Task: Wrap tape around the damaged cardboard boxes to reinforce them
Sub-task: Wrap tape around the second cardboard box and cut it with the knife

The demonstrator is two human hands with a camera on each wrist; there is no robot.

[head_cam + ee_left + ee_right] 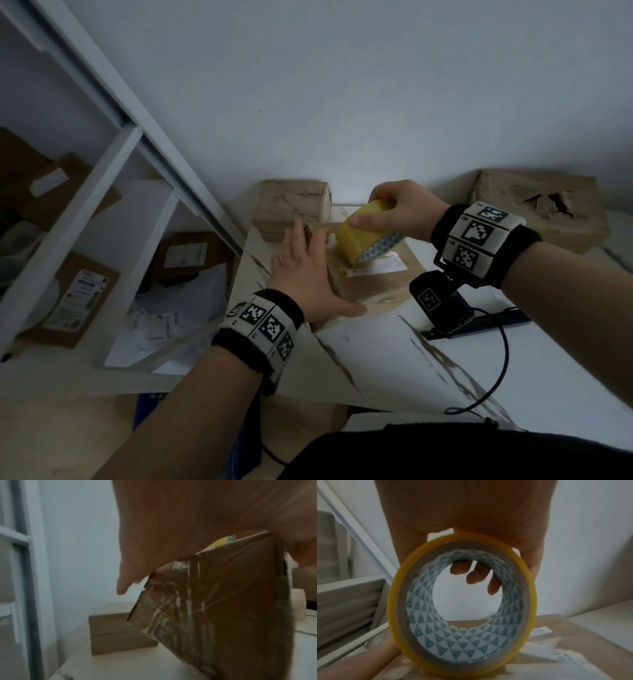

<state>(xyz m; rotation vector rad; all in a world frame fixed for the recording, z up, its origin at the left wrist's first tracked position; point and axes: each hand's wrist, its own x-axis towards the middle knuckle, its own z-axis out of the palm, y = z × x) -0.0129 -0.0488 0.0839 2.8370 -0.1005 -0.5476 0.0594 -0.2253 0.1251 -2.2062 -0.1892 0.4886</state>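
On table [394, 349], left to right: left hand [303, 270] flat, fingers straight, pressing box [373, 284] at its left edge; roll [364, 231] just right, gripped by right hand [402, 210], standing on box top, axis toward right wrist. Likely next: pulling tape rightward, away from the left hand.

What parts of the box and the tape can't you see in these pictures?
- Head view: the left hand covers the near left side of the box being taped.
- Head view: the tape roll and right hand hide the box's far top.
- Left wrist view: blur smears the box's taped side; the loose tape end cannot be found.
- Right wrist view: the roll fills the frame and blocks the box top behind it.
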